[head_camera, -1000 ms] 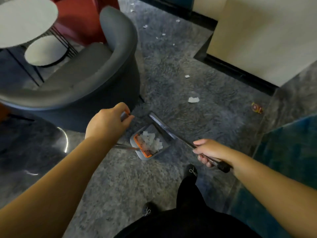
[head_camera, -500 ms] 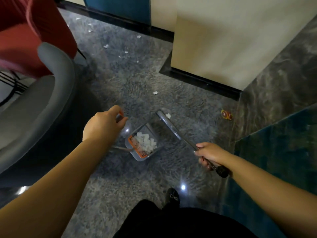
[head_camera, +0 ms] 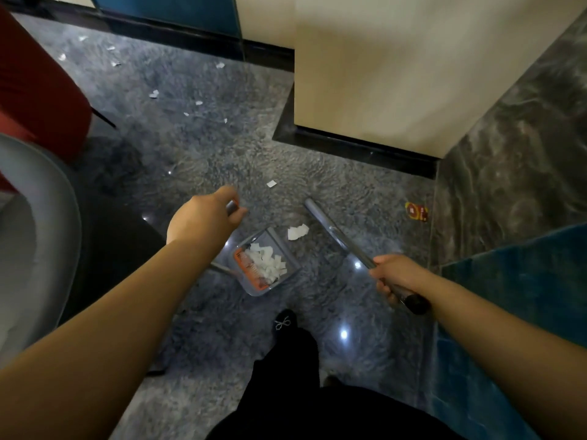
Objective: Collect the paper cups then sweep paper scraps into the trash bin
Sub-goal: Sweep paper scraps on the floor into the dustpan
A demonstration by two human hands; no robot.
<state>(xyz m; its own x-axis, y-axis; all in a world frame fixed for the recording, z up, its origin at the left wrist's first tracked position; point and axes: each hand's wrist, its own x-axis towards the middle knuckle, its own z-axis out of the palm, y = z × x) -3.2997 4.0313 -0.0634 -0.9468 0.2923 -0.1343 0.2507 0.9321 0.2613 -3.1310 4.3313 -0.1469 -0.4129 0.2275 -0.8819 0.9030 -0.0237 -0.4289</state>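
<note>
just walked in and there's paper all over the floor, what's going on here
A person is sweeping up paper scraps. The left hand grips the handle of a dustpan that already holds a pile of white scraps. The right hand grips a broom handle, whose brush end reaches the floor beyond the pan. A larger scrap lies just past the pan's mouth, and smaller scraps are scattered farther off. A red and yellow wrapper lies near the wall. No trash bin is in view.

No readable text showing anywhere. Red-yellow wrapper (head_camera: 416,212) lying on floor near wall is carrying print, too small and blurred to read. Orange strip (head_camera: 249,270) inside dustpan (head_camera: 287,246) showing marks, illegible.
</note>
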